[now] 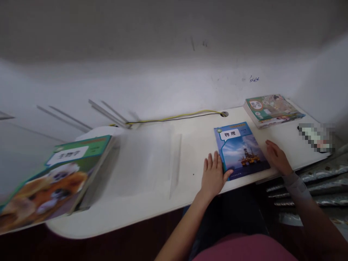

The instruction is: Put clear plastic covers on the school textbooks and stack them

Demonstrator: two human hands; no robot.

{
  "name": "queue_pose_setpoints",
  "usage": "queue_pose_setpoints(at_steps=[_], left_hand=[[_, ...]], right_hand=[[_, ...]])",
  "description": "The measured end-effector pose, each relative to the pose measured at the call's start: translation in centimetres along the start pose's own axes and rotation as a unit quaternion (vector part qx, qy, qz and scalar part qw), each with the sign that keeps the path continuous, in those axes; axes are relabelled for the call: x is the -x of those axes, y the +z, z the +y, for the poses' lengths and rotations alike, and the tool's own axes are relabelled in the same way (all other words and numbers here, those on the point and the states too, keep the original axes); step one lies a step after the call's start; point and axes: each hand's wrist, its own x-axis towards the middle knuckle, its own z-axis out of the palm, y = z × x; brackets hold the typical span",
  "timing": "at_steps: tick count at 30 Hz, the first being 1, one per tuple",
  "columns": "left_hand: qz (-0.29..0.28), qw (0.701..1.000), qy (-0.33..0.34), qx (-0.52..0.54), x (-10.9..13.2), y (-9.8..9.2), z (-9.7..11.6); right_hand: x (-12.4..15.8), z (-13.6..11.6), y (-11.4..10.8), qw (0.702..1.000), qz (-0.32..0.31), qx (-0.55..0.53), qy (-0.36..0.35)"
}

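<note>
A blue physics textbook with an oil rig on its cover lies closed on the white desk. My left hand rests flat along the book's left edge, fingers stretched out and the thumb over the lower left corner of the cover. At the right edge is my right hand, its fingers extended, thumb side toward the book. It is close beside the cover; whether it touches I cannot tell. Neither hand grips anything.
Far left, a green biology textbook tops a thick pile, partly blurred. A stack of books stands at the back right. Near it lies a pixelated object. A yellow cable runs along the wall to a desk hole.
</note>
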Motion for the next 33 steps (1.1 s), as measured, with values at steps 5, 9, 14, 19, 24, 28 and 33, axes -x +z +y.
queue_pose_setpoints(at_steps=[5, 9, 14, 19, 24, 28, 33], left_hand=[[0.014, 1.0, -0.002, -0.004, 0.0, -0.2, -0.1], [0.016, 1.0, -0.001, -0.004, 0.0, -0.1, 0.0], [0.01, 1.0, -0.003, -0.011, 0.0, -0.1, 0.0], [0.011, 1.0, -0.005, -0.009, 0.0, -0.1, 0.1], [0.011, 1.0, -0.01, 0.002, -0.3, -0.2, 0.7], [0.024, 0.999, 0.01, 0.028, 0.0, -0.8, 0.0], [0.047, 0.996, -0.051, -0.049, 1.8, -2.6, -4.0]], right_hand=[[0.3, 0.5, 0.3, 0.991, -0.061, 0.109, -0.049], [0.2, 0.5, 0.5, 0.987, -0.083, 0.123, -0.054], [0.2, 0.4, 0.5, 0.986, -0.089, 0.13, -0.063], [0.4, 0.1, 0.1, 0.988, -0.089, 0.111, -0.066], [0.5, -3.6, 0.8, 0.967, -0.195, 0.052, -0.153], [0.9, -8.0, 4.2, 0.914, -0.27, 0.138, -0.268], [1.9, -10.8, 9.1, 0.856, -0.256, 0.3, -0.333]])
